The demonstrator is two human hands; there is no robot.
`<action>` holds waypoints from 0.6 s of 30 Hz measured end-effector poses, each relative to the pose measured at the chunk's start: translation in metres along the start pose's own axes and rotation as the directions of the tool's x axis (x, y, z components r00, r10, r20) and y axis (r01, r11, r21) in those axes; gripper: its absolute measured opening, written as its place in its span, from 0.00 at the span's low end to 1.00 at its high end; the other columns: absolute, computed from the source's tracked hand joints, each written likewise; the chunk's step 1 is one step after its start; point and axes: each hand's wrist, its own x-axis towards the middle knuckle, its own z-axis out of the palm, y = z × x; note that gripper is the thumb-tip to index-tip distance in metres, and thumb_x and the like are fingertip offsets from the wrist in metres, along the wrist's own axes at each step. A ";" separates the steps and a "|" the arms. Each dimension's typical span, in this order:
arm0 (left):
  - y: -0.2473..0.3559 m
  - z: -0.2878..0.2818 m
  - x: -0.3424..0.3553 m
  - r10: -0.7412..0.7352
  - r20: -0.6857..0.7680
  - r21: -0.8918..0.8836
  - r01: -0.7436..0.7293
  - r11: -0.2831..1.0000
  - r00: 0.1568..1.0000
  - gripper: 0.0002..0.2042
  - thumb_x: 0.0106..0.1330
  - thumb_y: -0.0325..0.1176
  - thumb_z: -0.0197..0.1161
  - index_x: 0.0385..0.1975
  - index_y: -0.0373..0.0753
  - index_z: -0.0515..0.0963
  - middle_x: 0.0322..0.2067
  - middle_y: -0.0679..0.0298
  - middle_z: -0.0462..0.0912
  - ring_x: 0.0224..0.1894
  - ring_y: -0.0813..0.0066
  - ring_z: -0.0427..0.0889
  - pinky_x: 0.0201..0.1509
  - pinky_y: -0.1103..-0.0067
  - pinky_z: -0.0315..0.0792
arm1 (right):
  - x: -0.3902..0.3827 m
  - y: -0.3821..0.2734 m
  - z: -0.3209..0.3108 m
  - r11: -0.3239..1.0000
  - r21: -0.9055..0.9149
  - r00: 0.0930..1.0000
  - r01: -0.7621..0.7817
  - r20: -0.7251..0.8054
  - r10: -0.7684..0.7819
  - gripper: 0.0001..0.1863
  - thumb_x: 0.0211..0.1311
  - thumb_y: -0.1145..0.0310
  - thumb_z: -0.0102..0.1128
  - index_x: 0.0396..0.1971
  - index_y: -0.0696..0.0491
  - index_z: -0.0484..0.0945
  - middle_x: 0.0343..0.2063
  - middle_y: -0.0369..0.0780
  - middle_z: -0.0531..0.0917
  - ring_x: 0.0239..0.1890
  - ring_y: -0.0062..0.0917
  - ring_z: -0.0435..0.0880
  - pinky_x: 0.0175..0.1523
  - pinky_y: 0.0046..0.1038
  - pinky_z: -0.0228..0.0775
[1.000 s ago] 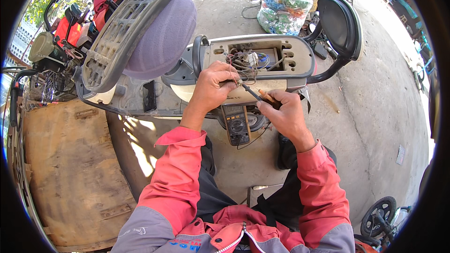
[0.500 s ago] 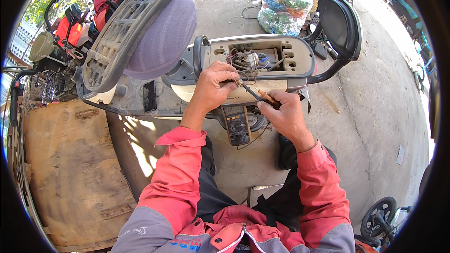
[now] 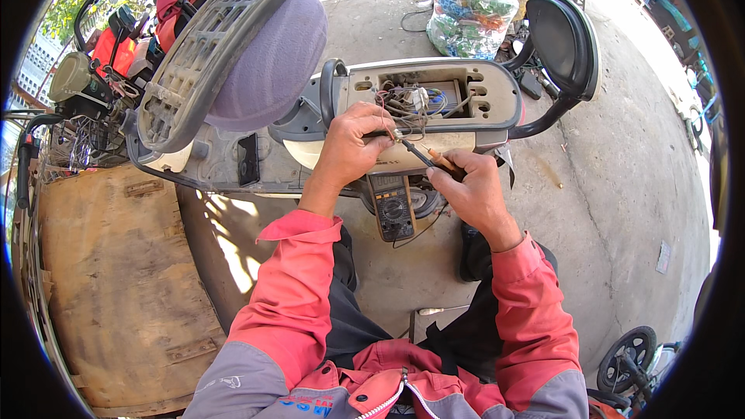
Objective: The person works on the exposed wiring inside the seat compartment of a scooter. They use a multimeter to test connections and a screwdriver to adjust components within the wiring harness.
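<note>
A slim probe (image 3: 425,158) with a dark shaft and orange grip is held tilted, its tip set against a bundle of wires (image 3: 410,102). The wires are gathered in the open rectangular cavity of a beige scooter panel (image 3: 497,93).

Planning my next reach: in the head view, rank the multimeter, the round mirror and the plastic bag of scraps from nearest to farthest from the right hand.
1. Multimeter: just left of the right hand, below the open panel.
2. Round mirror: up and to the right, on its curved stalk.
3. Plastic bag of scraps: farthest, on the concrete at the top.
</note>
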 end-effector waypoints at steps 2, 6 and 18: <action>0.000 0.000 0.000 0.000 0.002 0.002 0.000 1.000 1.000 0.13 0.50 0.17 0.75 0.36 0.33 0.87 0.41 0.59 0.88 0.45 0.65 0.86 0.51 0.74 0.79 | 0.000 0.001 0.000 1.000 0.000 1.000 0.001 0.000 -0.001 0.11 0.60 0.71 0.70 0.34 0.65 0.84 0.17 0.38 0.77 0.23 0.15 0.70 0.28 0.27 0.66; 0.000 0.000 0.000 -0.006 0.003 0.005 0.006 1.000 1.000 0.13 0.50 0.17 0.75 0.36 0.33 0.87 0.41 0.59 0.88 0.45 0.65 0.86 0.51 0.74 0.79 | 0.000 -0.001 0.000 1.000 0.001 1.000 0.000 0.002 0.000 0.11 0.60 0.71 0.70 0.34 0.65 0.85 0.17 0.39 0.77 0.23 0.15 0.70 0.28 0.27 0.66; -0.001 0.000 0.000 0.001 0.007 0.017 -0.001 1.000 1.000 0.13 0.50 0.18 0.76 0.37 0.33 0.87 0.42 0.58 0.88 0.46 0.65 0.87 0.51 0.73 0.79 | 0.000 0.002 0.000 0.999 0.019 1.000 0.029 -0.006 -0.029 0.10 0.62 0.71 0.71 0.33 0.65 0.83 0.19 0.31 0.76 0.24 0.10 0.69 0.27 0.23 0.62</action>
